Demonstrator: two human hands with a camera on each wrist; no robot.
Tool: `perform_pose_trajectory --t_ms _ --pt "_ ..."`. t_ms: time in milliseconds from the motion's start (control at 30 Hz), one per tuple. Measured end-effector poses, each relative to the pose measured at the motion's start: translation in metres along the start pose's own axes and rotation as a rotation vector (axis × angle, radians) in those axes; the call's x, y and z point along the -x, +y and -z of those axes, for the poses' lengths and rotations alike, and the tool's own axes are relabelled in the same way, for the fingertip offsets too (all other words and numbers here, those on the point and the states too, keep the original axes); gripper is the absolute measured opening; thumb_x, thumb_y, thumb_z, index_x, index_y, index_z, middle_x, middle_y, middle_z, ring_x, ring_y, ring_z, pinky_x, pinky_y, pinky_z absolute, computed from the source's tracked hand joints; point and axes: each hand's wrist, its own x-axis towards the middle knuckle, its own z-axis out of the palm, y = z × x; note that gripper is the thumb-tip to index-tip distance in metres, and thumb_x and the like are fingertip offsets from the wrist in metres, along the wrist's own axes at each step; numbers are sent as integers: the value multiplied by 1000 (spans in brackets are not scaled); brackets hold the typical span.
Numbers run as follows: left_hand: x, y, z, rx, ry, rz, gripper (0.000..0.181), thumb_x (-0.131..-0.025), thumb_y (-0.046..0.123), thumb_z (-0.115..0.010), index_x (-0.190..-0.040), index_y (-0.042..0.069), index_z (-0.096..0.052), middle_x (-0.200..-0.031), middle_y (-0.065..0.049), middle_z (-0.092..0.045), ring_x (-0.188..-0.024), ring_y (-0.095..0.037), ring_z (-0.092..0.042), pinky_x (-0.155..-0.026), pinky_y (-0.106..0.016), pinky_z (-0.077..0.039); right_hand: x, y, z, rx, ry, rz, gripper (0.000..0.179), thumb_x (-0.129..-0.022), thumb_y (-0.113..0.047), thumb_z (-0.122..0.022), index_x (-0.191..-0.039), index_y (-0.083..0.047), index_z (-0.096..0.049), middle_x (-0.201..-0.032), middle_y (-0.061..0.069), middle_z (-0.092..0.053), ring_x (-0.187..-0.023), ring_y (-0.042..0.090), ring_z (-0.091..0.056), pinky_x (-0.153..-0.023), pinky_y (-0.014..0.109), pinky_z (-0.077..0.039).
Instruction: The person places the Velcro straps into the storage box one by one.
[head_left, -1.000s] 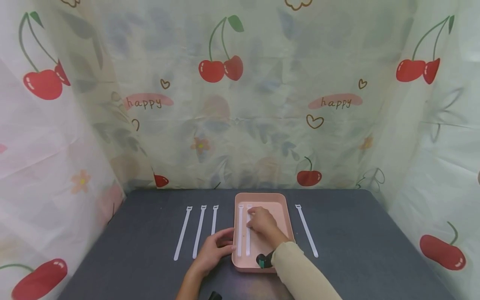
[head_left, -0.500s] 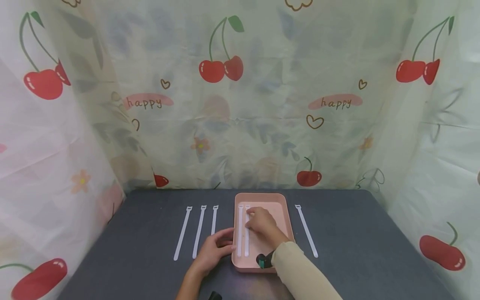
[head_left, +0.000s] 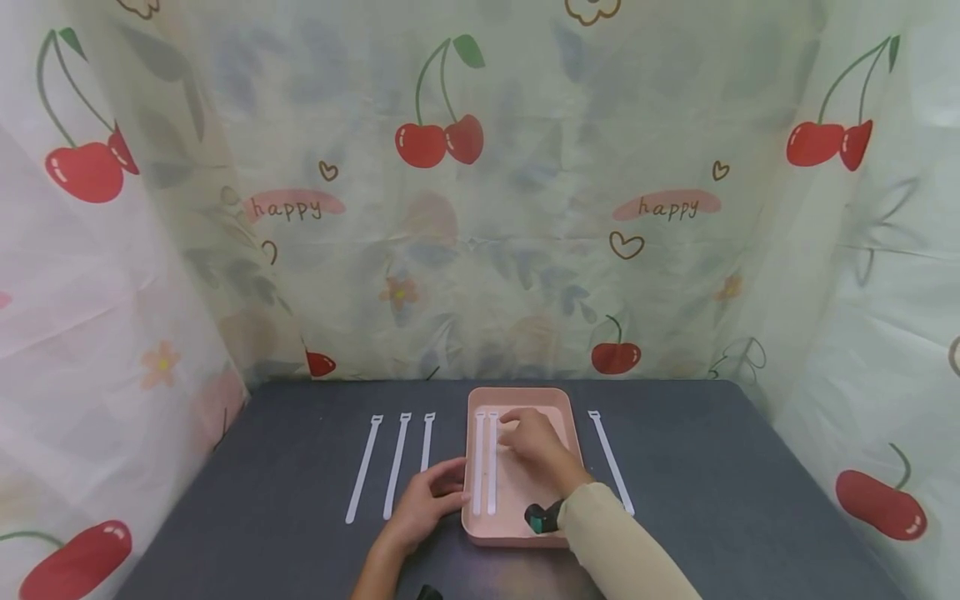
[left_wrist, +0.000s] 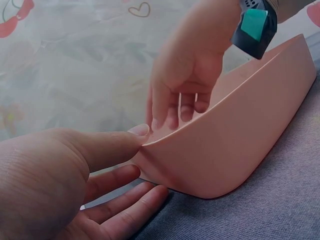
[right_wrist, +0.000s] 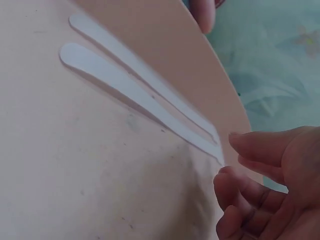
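Note:
Two white cable ties with slotted heads lie side by side, lengthwise, in a pink tray: one by the left wall, the other cable tie just right of it. My right hand hovers inside the tray beside the second tie's head, thumb and fingers apart and holding nothing; the right wrist view shows a gap between fingertips and tie. My left hand is at the tray's left side. In the left wrist view, its thumb touches the rim while the fingers stretch loosely along the outside near the base.
Left of the tray, three more white ties lie on the dark table, the nearest tie partly hidden by my left hand. Another tie lies right of the tray, its lower end beside my sleeve. A printed curtain stands behind.
The second tie has shifted slightly left, nearer the first. My right hand has let go of it and drawn a little to the right. The left hand stays in place.

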Motion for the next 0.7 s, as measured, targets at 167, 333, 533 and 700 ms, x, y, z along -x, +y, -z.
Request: perform_pose_trajectory --t_ms 167,333,533,700 --pt "2 5 -1 -6 8 7 55 -87 5 -72 -137 -4 -50 -124 -23 -59 -108 -33 -61 -86 -38 -52 1 -4 14 -63 -7 25 36 -85 -11 -73 -120 -4 -66 -86 7 -68 -71 18 -60 -64 32 -50" --pt "4 11 -2 -11 10 -2 54 -87 2 -71 -136 -7 -50 -123 -27 -58 -108 -37 -61 -87 -40 -51 5 -9 29 -101 -4 90 39 -84 -5 -73 -122 0 -64 -76 4 -63 -61 20 -61 -54 31 -49" --pt "3 5 -1 -2 10 -6 56 -87 6 -72 -137 -4 -50 -124 -24 -59 -108 -35 -61 -87 -39 -51 8 -8 43 -77 70 106 37 -86 -8 -73 -122 -4 -66 -73 4 -60 -65 24 -62 -52 30 -46" --pt "1 2 -1 -9 15 -5 57 -86 9 -74 -137 -2 -51 -124 -22 -59 -108 -33 -61 -86 -37 -52 11 -3 53 -41 146 146 36 -85 -11 -74 -120 -8 -67 -81 1 -63 -69 18 -60 -58 31 -47"
